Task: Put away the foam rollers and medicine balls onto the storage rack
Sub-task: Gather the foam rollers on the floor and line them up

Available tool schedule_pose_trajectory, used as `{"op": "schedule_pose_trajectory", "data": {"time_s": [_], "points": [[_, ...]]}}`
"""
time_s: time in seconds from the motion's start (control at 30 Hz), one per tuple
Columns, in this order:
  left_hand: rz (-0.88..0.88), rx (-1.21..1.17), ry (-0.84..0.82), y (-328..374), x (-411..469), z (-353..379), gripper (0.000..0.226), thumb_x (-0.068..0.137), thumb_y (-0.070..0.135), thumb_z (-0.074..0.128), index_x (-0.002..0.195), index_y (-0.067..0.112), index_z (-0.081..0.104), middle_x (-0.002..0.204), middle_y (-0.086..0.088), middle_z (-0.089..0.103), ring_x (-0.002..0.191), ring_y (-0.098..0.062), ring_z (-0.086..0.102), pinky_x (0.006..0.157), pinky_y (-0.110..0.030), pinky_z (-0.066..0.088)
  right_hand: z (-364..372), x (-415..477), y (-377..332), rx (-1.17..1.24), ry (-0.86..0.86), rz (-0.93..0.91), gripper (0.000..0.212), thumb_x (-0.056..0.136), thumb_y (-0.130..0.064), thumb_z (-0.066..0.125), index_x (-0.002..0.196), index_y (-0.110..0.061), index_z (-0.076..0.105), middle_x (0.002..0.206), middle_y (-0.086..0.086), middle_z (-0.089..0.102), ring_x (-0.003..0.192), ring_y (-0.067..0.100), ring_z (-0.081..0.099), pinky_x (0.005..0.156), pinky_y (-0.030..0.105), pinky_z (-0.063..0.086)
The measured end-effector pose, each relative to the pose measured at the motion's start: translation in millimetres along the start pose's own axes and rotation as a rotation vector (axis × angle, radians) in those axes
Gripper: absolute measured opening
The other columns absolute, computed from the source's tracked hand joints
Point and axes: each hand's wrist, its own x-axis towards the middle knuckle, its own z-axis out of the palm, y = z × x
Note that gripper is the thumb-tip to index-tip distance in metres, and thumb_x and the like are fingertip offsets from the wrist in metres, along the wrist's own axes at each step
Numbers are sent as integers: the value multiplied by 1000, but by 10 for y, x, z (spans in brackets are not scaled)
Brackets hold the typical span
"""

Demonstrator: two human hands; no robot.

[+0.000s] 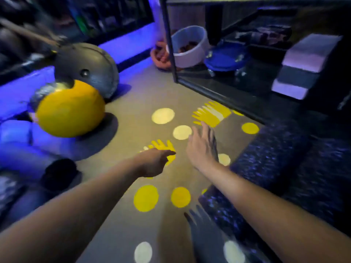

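A yellow medicine ball (pixel 70 109) lies on the floor at the left, with a larger grey ball (pixel 89 67) touching it from behind. Dark speckled foam rollers (pixel 269 154) lie along the right side, one (pixel 224 209) close under my right forearm. My left hand (pixel 153 162) reaches forward over the floor with fingers loosely curled and nothing in it. My right hand (pixel 203 147) is stretched out beside it, fingers apart and empty. Both hands hover above the mat, apart from balls and rollers.
The grey floor mat (pixel 133 234) carries yellow and white dots and hand prints. A black metal rack frame (pixel 169 40) stands at the back right, holding a white tub (pixel 190 54), a blue lidded container (pixel 226 57) and a stepped block (pixel 303 65). A dark object (pixel 58 171) lies at the lower left.
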Motion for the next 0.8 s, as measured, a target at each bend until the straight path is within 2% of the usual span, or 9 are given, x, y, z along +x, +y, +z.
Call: {"op": "schedule_pose_trajectory", "data": {"time_s": [0.17, 0.27, 0.3, 0.33, 0.37, 0.4, 0.47, 0.57, 0.8], "points": [[-463, 70, -1, -1117, -1086, -473, 53, 102, 10, 46, 154, 19, 41, 148, -11, 54, 134, -29, 52, 103, -29, 40, 452, 138, -1227, -13, -207, -271, 46, 99, -22, 33, 140, -12, 48, 152, 15, 34, 141, 36, 30, 116, 44, 25], [-716, -51, 86, -1614, -1794, -429, 40, 107, 20, 46, 146, 13, 50, 149, -16, 52, 135, -29, 51, 102, -30, 39, 687, 8, -1811, -101, -374, -416, 45, 100, -25, 44, 143, -14, 45, 149, 13, 35, 140, 34, 31, 116, 42, 27], [-768, -65, 96, -1771, -2042, -410, 33, 106, 20, 48, 137, 14, 56, 146, -19, 54, 134, -31, 53, 97, -31, 40, 767, -45, -1989, -127, -384, -489, 44, 99, -26, 47, 141, -14, 47, 148, 12, 36, 137, 33, 33, 114, 41, 30], [-827, -79, 117, -1981, -2268, -362, 40, 104, 18, 51, 141, 30, 43, 138, -23, 59, 130, -34, 57, 89, -34, 39, 841, -110, -2161, -135, -388, -547, 42, 98, -25, 49, 139, -14, 48, 147, 12, 38, 135, 33, 35, 112, 42, 33], [-880, -106, 145, -2182, -2488, -319, 27, 101, 16, 55, 118, -3, 46, 132, -24, 62, 125, -36, 59, 83, -35, 39, 912, -187, -2317, -129, -399, -577, 40, 99, -24, 48, 138, -14, 49, 145, 11, 39, 134, 32, 37, 110, 42, 34], [-931, -142, 193, -2414, -2701, -264, 25, 97, 20, 60, 122, 16, 60, 129, -23, 64, 122, -36, 61, 83, -34, 41, 995, -274, -2471, -120, -418, -598, 38, 101, -24, 45, 137, -14, 49, 144, 11, 40, 134, 32, 38, 109, 42, 35], [-1032, -254, 293, -2789, -3055, -126, 70, 83, 43, 67, 144, 15, 48, 133, -17, 63, 122, -34, 61, 93, -32, 46, 1151, -468, -2671, -108, -469, -624, 37, 103, -28, 42, 136, -12, 46, 142, 11, 41, 133, 32, 39, 107, 43, 37], [-1078, -347, 429, -3272, -3304, 134, 105, 63, 70, 62, 152, 19, 39, 138, -12, 60, 126, -33, 59, 104, -37, 45, 1398, -721, -2878, -121, -521, -657, 42, 104, -35, 44, 139, -12, 40, 145, 11, 38, 133, 33, 39, 105, 44, 37], [-930, -287, 448, -4637, -2759, 717, 79, 92, 45, 69, 153, 7, 35, 151, -22, 45, 140, -33, 42, 110, -34, 33, 2186, -858, -3333, -180, -634, -632, 58, 103, -41, 45, 150, -13, 29, 152, 10, 30, 141, 32, 31, 114, 43, 33]]}}
